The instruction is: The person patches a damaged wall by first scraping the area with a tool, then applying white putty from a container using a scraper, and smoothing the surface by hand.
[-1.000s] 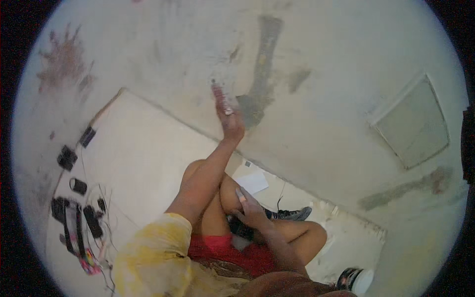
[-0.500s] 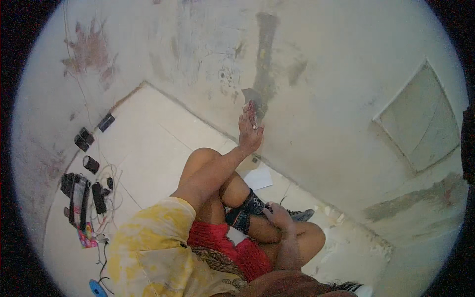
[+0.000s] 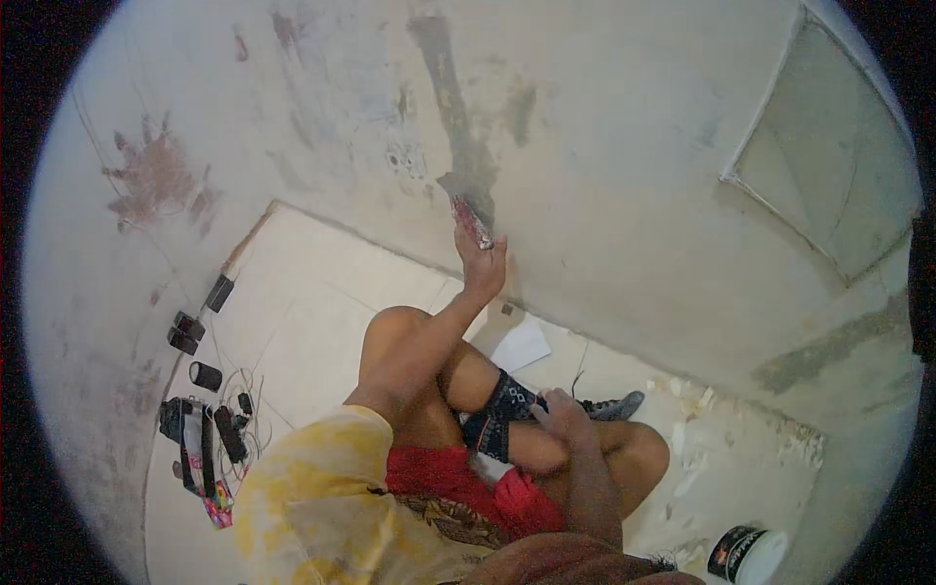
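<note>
My left hand [image 3: 480,265] reaches up to the wall, closed around the whitish-red handle of a putty knife [image 3: 472,222]. Its grey blade lies at the lower end of a long dark grey filler streak [image 3: 453,107] running up the wall. I cannot tell whether the blade touches the wall. My right hand [image 3: 564,414] rests over my crossed lower leg, by a dark patterned sock [image 3: 509,398]. Its fingers are loosely apart and I see nothing in them.
White paper [image 3: 522,343] lies by the wall's foot. Plaster scraps [image 3: 687,439] litter the floor to the right, near a black-and-white bucket [image 3: 746,556]. At left are cables, a black bag [image 3: 195,444] and small black boxes [image 3: 185,331]. A square panel [image 3: 829,146] is on the right wall.
The view has shifted, bringing the bucket in at lower right. My left hand still holds the putty knife, its blade still at the streak's lower end. My right hand remains at my leg.
</note>
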`<act>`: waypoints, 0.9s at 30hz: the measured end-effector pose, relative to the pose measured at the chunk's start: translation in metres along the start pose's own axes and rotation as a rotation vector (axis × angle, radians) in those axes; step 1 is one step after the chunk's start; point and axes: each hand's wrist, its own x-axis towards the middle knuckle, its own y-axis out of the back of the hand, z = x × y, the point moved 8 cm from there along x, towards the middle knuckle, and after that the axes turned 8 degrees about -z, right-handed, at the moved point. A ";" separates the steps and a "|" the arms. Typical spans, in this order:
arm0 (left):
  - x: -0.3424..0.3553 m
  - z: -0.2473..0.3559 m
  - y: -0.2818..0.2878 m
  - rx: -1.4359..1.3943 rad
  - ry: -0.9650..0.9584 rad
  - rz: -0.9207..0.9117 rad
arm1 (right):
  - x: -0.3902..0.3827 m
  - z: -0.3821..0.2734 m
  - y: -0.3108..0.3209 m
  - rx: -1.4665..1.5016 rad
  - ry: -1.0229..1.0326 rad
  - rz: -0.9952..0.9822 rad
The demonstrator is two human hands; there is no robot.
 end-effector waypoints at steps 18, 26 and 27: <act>0.009 -0.032 -0.013 -0.281 0.246 0.127 | 0.033 0.051 -0.012 0.003 -0.185 -0.069; 0.050 -0.046 0.037 -0.141 0.250 0.263 | 0.028 0.028 -0.009 0.113 -0.115 0.013; 0.048 -0.051 0.036 -0.085 0.267 0.260 | 0.028 0.023 -0.009 0.120 -0.133 0.009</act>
